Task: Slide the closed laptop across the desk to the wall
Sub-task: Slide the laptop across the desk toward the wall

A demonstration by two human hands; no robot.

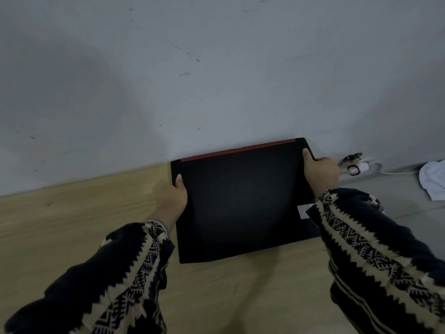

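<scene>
A closed black laptop (243,201) with a red strip along its far edge lies flat on the light wooden desk (72,225). Its far edge sits against the grey wall (192,80). My left hand (172,200) grips the laptop's left side, thumb on the lid. My right hand (321,172) grips the right side near the far corner, thumb on top. A small white sticker (304,210) shows on the lid beside my right sleeve. Patterned dark sleeves cover both forearms.
Past the desk's right end, a white power strip (356,168) with a cable and a plug lies on the grey floor by the wall. A crumpled white cloth (433,180) lies at the far right.
</scene>
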